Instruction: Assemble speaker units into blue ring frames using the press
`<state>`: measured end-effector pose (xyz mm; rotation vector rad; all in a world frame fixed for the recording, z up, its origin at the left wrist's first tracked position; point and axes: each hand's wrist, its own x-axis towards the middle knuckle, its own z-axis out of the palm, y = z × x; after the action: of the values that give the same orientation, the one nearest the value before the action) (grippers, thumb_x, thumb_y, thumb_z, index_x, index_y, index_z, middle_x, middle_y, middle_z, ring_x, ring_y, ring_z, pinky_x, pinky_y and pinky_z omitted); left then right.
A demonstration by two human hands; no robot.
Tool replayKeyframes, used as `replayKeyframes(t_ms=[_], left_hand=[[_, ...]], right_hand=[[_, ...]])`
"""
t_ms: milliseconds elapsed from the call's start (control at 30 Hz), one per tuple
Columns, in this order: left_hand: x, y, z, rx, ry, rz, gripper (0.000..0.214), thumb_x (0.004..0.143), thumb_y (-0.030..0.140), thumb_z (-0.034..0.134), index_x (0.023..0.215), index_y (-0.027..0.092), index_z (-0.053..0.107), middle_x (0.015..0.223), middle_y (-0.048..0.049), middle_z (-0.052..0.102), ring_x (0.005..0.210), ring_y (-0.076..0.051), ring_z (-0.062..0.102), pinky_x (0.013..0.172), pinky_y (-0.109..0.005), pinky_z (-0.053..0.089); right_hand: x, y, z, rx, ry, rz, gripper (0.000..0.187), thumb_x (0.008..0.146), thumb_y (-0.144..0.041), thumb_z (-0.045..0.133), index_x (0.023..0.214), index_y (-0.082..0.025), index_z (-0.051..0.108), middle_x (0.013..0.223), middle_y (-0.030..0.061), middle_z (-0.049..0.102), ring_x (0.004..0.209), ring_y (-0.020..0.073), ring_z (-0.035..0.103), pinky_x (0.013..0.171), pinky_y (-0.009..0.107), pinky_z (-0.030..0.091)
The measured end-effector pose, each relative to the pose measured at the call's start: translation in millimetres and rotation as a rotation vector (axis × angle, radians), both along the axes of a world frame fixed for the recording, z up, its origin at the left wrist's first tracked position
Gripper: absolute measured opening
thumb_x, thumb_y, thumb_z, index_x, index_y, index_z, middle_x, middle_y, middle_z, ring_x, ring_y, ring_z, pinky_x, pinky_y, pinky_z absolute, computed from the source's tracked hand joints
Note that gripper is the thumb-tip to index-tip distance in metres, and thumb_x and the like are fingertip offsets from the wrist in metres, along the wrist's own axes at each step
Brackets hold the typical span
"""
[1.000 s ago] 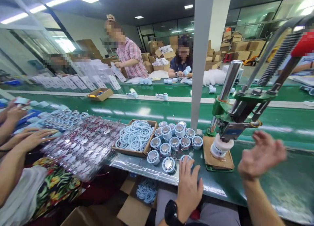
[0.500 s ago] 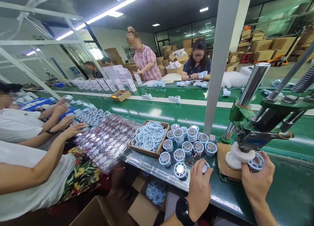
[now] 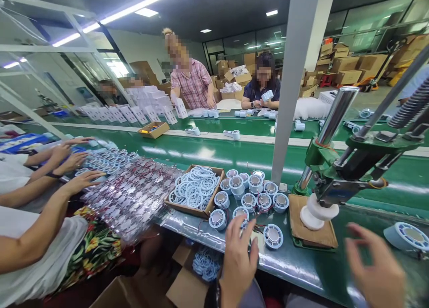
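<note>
My left hand (image 3: 237, 259) reaches over the bench edge, its fingers bent together over a round blue-and-white part (image 3: 240, 213) at the front of a cluster of such parts (image 3: 256, 189). Another loose part (image 3: 273, 235) lies just right of it. My right hand (image 3: 377, 270) hovers open with fingers spread, blurred, in front of the green hand press (image 3: 335, 183). The press's white head (image 3: 318, 212) rests on a brown pad (image 3: 323, 240) with nothing under it. One round part (image 3: 407, 236) lies on the bench at far right.
A cardboard box of pale blue rings (image 3: 197, 189) stands left of the cluster. A bagged heap of small wired pieces (image 3: 130, 196) lies further left, under co-workers' hands (image 3: 78, 181). Beyond are a white pillar (image 3: 291, 98), the green conveyor (image 3: 217, 154) and seated people.
My right hand pulled a round part from under the press, left it on the bench at far right and opened. My left hand shifted left to another part.
</note>
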<state>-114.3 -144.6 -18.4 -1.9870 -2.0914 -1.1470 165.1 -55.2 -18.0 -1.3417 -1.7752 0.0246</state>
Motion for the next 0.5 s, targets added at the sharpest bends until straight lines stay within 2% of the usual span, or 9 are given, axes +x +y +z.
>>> replayKeyframes(t_ms=[33,67,100,167,200,267,367,433,500], left_hand=[[-8.3,1.6,-3.2,-0.014,0.066,0.028,0.043,0.097,0.016,0.045,0.138,0.025,0.058,0.146,-0.0155,0.053,0.139,-0.036,0.046,0.107,-0.059,0.049],[-15.1,3.9,-7.4,-0.039,0.133,0.035,0.045,0.097,0.016,0.046,0.140,0.024,0.057,0.150,-0.0156,0.050,0.142,-0.038,0.042,0.108,-0.061,0.047],[-20.0,6.5,-12.2,-0.067,0.195,0.027,0.046,0.097,0.016,0.045,0.141,0.023,0.056,0.152,-0.0161,0.049,0.144,-0.039,0.041,0.108,-0.063,0.046],[-24.9,10.9,-21.8,-0.110,0.288,0.014,0.048,0.096,0.013,0.044,0.142,0.020,0.055,0.153,-0.0179,0.048,0.144,-0.040,0.041,0.108,-0.064,0.046],[-25.8,12.4,-25.7,-0.118,0.319,0.016,0.049,0.096,0.012,0.042,0.143,0.019,0.054,0.153,-0.0188,0.049,0.144,-0.040,0.042,0.108,-0.065,0.045],[-27.3,14.5,-30.3,-0.120,0.351,0.039,0.050,0.097,0.011,0.040,0.145,0.019,0.052,0.154,-0.0199,0.048,0.145,-0.039,0.042,0.109,-0.065,0.043],[-31.8,18.2,-29.9,-0.111,0.335,0.084,0.049,0.098,0.013,0.040,0.146,0.016,0.051,0.154,-0.0225,0.047,0.146,-0.039,0.040,0.111,-0.067,0.040],[-34.7,22.8,-27.6,-0.111,0.299,0.098,0.049,0.097,0.013,0.042,0.145,0.013,0.051,0.153,-0.0246,0.047,0.147,-0.041,0.037,0.112,-0.069,0.037],[-34.7,28.4,-25.9,-0.113,0.271,0.103,0.049,0.096,0.013,0.043,0.145,0.013,0.051,0.153,-0.0246,0.047,0.148,-0.041,0.037,0.113,-0.069,0.036]], right_hand=[[-29.7,-12.8,0.3,0.066,-0.003,0.114,0.061,0.091,-0.031,0.050,0.147,-0.051,0.039,0.108,0.0081,0.066,0.092,0.0377,0.071,0.074,0.055,0.060],[-59.2,-22.7,-1.1,0.070,-0.049,0.255,0.060,0.090,-0.028,0.049,0.148,-0.046,0.043,0.118,0.0085,0.066,0.102,0.0363,0.071,0.079,0.052,0.062],[-86.1,-29.2,-3.9,0.048,-0.104,0.335,0.058,0.089,-0.025,0.052,0.146,-0.038,0.049,0.129,0.0112,0.063,0.111,0.0361,0.069,0.085,0.050,0.063],[-125.2,-33.3,-10.0,0.057,-0.131,0.422,0.046,0.087,-0.017,0.052,0.131,-0.026,0.063,0.126,0.0151,0.064,0.110,0.0336,0.069,0.085,0.047,0.063],[-135.1,-32.3,-11.8,0.061,-0.125,0.431,0.040,0.088,-0.015,0.051,0.124,-0.023,0.066,0.121,0.0159,0.066,0.108,0.0312,0.070,0.084,0.044,0.064],[-136.1,-28.6,-10.4,0.085,-0.075,0.430,0.032,0.091,-0.015,0.049,0.117,-0.020,0.067,0.115,0.0156,0.068,0.104,0.0264,0.070,0.083,0.039,0.064],[-107.9,-25.9,0.8,0.127,-0.032,0.444,0.030,0.092,-0.017,0.051,0.118,-0.019,0.065,0.120,0.0164,0.065,0.109,0.0246,0.068,0.085,0.036,0.063],[-86.9,-26.2,6.1,0.138,-0.077,0.498,0.031,0.089,-0.014,0.051,0.114,-0.021,0.067,0.119,0.0145,0.066,0.108,0.0240,0.069,0.084,0.036,0.063],[-73.6,-26.9,3.6,0.133,-0.159,0.558,0.031,0.085,-0.013,0.051,0.109,-0.022,0.069,0.118,0.0132,0.068,0.106,0.0238,0.070,0.082,0.034,0.063]])
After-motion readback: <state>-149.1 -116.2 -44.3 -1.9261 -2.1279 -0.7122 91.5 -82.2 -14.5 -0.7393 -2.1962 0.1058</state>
